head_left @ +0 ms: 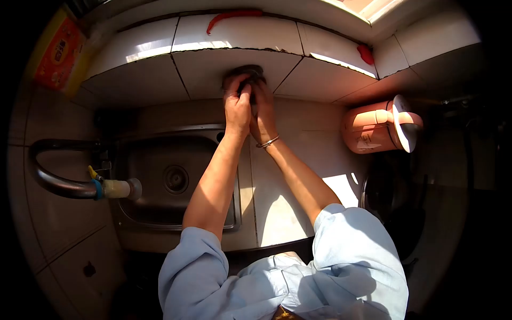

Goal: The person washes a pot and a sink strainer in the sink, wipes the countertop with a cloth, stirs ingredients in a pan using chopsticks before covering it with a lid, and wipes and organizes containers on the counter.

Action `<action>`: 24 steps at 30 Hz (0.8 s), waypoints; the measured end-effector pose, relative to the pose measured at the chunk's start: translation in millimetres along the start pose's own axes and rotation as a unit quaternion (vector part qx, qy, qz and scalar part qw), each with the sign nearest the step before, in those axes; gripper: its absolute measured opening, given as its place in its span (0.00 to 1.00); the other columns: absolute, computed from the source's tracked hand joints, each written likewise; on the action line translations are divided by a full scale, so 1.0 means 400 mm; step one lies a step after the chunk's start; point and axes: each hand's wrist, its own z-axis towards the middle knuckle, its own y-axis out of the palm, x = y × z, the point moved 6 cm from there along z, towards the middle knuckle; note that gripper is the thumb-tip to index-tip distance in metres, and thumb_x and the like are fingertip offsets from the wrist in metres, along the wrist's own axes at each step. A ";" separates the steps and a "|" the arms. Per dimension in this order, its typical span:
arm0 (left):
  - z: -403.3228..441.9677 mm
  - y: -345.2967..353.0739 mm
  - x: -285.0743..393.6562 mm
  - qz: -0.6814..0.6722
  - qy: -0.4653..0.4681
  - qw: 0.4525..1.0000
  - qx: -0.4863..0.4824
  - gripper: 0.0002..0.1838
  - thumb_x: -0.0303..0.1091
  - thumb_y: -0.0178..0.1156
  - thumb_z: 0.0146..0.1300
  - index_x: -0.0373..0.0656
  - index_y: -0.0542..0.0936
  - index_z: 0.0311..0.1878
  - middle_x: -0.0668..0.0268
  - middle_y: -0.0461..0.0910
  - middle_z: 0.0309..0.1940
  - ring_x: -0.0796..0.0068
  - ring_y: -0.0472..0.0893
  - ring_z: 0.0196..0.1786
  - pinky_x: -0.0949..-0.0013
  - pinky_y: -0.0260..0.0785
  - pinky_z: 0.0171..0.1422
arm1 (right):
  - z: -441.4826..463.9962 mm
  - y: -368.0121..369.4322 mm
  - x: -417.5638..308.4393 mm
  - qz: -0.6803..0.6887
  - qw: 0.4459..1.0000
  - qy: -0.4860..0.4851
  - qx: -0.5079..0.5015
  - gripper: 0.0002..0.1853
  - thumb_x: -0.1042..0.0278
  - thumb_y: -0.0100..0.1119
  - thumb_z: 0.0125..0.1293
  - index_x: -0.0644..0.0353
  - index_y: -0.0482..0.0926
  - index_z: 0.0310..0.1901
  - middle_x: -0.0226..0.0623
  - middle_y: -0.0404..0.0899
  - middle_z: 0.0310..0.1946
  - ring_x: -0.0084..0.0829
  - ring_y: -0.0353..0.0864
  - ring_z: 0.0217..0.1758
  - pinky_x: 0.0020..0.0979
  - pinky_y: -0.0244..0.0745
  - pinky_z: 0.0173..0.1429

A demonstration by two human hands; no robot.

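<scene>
Both of my arms stretch forward to the tiled wall behind the counter. My left hand and my right hand, which has a bracelet at the wrist, are close together there. Their fingers curl around a dark rounded object just in front of the tiles. Blur and my fingers hide most of it, so its kind cannot be made out.
A steel sink lies left, with a curved faucet over its side. A pink lidded jug stands right. Red chili peppers lie on the ledge. A red-and-yellow package is at the upper left.
</scene>
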 end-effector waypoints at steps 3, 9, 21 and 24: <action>-0.014 0.257 0.021 0.084 0.086 0.985 -0.121 0.15 0.26 0.49 0.66 0.38 0.78 0.54 0.63 0.74 0.52 0.72 0.73 0.54 0.72 0.64 0.60 | 0.032 -0.205 0.073 0.045 0.988 0.064 0.133 0.26 0.61 0.50 0.68 0.65 0.64 0.63 0.47 0.67 0.60 0.43 0.68 0.63 0.37 0.62 0.66; -0.042 0.574 -0.166 0.195 -0.029 0.932 -0.304 0.19 0.45 0.49 0.68 0.38 0.79 0.46 0.49 0.79 0.45 0.50 0.77 0.50 0.61 0.68 0.56 | -0.054 -0.323 0.455 0.673 0.654 0.215 0.270 0.22 0.53 0.38 0.76 0.53 0.65 0.64 0.32 0.71 0.53 0.28 0.71 0.55 0.29 0.67 0.59; -0.050 0.009 -0.189 0.316 -0.112 0.933 -0.127 0.25 0.45 0.36 0.74 0.40 0.73 0.60 0.56 0.70 0.61 0.64 0.69 0.63 0.65 0.56 0.68 | -0.156 0.105 0.334 0.448 0.759 0.462 0.101 0.17 0.74 0.48 0.58 0.64 0.70 0.51 0.39 0.73 0.47 0.30 0.70 0.52 0.30 0.66 0.58; -0.077 -0.016 -0.118 0.245 -0.099 0.961 -0.074 0.25 0.44 0.36 0.74 0.37 0.73 0.61 0.56 0.70 0.61 0.64 0.68 0.64 0.64 0.56 0.69 | -0.099 0.110 0.201 0.495 0.737 0.460 0.006 0.17 0.75 0.48 0.58 0.64 0.70 0.50 0.38 0.72 0.47 0.30 0.70 0.51 0.30 0.66 0.58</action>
